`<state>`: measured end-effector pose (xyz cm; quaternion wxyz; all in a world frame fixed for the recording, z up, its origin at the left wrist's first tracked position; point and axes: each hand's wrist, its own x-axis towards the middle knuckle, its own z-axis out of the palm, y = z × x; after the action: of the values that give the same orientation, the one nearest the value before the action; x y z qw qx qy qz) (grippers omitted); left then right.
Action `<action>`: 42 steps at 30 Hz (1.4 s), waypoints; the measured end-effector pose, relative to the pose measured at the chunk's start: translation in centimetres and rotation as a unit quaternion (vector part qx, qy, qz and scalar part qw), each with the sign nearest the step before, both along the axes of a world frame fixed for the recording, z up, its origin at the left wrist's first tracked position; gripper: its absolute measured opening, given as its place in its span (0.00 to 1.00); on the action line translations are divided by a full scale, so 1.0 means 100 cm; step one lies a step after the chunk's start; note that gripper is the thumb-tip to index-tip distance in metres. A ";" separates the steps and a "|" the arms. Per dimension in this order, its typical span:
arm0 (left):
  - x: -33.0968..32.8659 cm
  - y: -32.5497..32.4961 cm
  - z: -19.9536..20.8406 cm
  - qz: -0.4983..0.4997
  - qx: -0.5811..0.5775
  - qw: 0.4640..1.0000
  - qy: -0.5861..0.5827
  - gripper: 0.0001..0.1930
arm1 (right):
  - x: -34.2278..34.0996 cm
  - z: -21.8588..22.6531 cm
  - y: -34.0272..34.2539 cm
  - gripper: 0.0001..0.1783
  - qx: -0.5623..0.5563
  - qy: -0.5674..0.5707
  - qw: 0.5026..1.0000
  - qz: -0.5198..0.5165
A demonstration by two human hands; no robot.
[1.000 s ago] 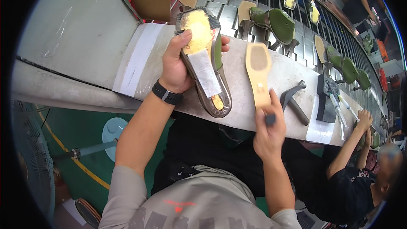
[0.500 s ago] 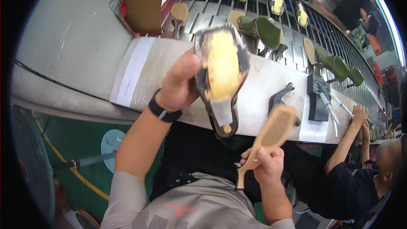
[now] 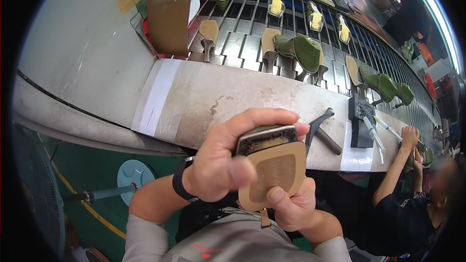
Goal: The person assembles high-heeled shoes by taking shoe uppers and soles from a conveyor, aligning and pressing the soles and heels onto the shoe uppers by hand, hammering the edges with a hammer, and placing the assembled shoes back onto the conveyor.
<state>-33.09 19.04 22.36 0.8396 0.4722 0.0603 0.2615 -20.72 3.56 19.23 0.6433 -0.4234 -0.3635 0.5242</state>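
Note:
My left hand is wrapped round a shoe upper, tilted so that its toe end faces me; a strip of its yellow underside shows. Just below it, my right hand grips a tan shoe sole, thumb pressed on its face. The sole's front end lies close against the shoe's underside; whether they touch I cannot tell. Most of the upper is hidden behind my fingers and the sole. On the pale bench beyond, a hammer lies to the right of my hands.
A slatted conveyor beyond the bench carries green heeled shoes and loose soles. Right of the hammer, a dark block lies beside brushes or syringes. A co-worker handles a green shoe at far right. A cardboard piece stands left.
The shoe has come down toward me and turned from underside-up to toe-facing. The sole has moved up and left to meet it. The view has shifted slightly.

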 end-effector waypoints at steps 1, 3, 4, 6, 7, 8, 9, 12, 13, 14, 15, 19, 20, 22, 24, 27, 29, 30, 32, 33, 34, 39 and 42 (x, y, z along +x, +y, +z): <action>-0.001 -0.004 -0.003 0.003 0.035 0.999 0.003 0.56 | 0.000 0.001 0.001 0.15 0.026 -0.033 0.999 -0.012; -0.001 -0.006 -0.010 0.008 0.039 0.999 -0.016 0.53 | -0.001 0.002 0.000 0.15 0.050 -0.065 0.996 -0.024; -0.001 -0.005 -0.012 0.006 0.075 0.997 -0.033 0.51 | -0.002 0.001 -0.002 0.14 0.048 -0.054 0.997 -0.029; -0.001 -0.005 -0.015 0.005 0.110 0.993 -0.050 0.49 | -0.002 0.002 -0.004 0.13 0.045 -0.043 0.998 -0.033; -0.002 -0.006 -0.018 0.004 0.120 0.991 -0.057 0.48 | -0.002 0.004 -0.004 0.13 0.042 -0.047 0.998 -0.030; -0.003 -0.006 -0.019 0.003 0.130 0.989 -0.064 0.48 | -0.002 0.005 -0.004 0.13 0.040 -0.052 0.998 -0.026; -0.003 -0.007 -0.019 0.002 0.130 0.989 -0.064 0.48 | -0.003 0.004 -0.004 0.13 0.039 -0.052 0.998 -0.027; -0.002 -0.009 -0.016 -0.001 0.136 0.989 -0.064 0.47 | -0.005 0.002 -0.004 0.13 0.059 -0.035 0.996 -0.052; -0.002 -0.010 -0.017 0.003 0.145 0.987 -0.068 0.46 | -0.003 0.000 -0.007 0.12 0.054 -0.032 0.997 -0.035; -0.002 -0.010 -0.017 0.007 0.155 0.985 -0.071 0.46 | -0.002 0.000 -0.008 0.12 0.048 -0.029 0.998 -0.019; -0.002 -0.011 -0.017 0.006 0.155 0.985 -0.071 0.46 | -0.002 0.000 -0.009 0.12 0.049 -0.029 0.998 -0.020; -0.002 -0.013 -0.015 0.006 0.149 0.986 -0.068 0.44 | -0.006 0.004 -0.008 0.13 0.042 -0.020 0.998 -0.037; -0.002 -0.014 -0.014 0.008 0.145 0.988 -0.061 0.42 | -0.006 0.005 -0.008 0.13 0.036 -0.018 0.998 -0.042; -0.006 -0.022 0.004 0.007 0.059 0.998 -0.010 0.41 | -0.003 0.004 -0.011 0.13 0.037 -0.029 0.998 -0.031; -0.008 -0.023 0.006 0.004 -0.028 0.999 0.042 0.39 | 0.000 0.004 -0.015 0.13 0.036 -0.039 0.998 -0.022; -0.007 -0.015 -0.002 -0.035 0.049 0.998 -0.011 0.37 | 0.005 0.011 -0.018 0.13 0.010 -0.007 1.000 0.011; -0.001 -0.012 -0.001 -0.045 0.115 0.992 0.015 0.40 | 0.009 0.018 -0.016 0.15 -0.038 0.063 0.997 0.006; 0.003 -0.014 -0.002 -0.049 0.121 0.991 0.007 0.43 | 0.019 0.013 -0.018 0.17 -0.031 0.080 0.995 0.045; 0.007 -0.012 -0.002 -0.051 0.138 0.989 0.004 0.44 | 0.024 0.009 -0.020 0.17 -0.022 0.094 0.994 0.048; 0.009 -0.011 -0.003 -0.054 0.156 0.986 0.003 0.45 | 0.025 0.009 -0.020 0.18 -0.011 0.110 0.993 0.050; 0.010 -0.013 -0.001 -0.055 0.155 0.986 0.001 0.45 | 0.026 0.009 -0.021 0.18 -0.012 0.109 0.993 0.048; 0.014 -0.016 0.000 -0.069 0.099 0.993 0.001 0.47 | 0.020 0.018 -0.021 0.19 -0.028 0.074 0.997 -0.021; 0.017 -0.018 0.004 -0.055 0.112 0.992 0.012 0.45 | 0.025 0.016 -0.022 0.20 -0.003 0.042 0.999 -0.019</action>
<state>-31.40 17.25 22.75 0.7937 0.5690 0.0143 0.2146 -18.26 1.36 20.82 0.6669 -0.4097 -0.3266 0.5298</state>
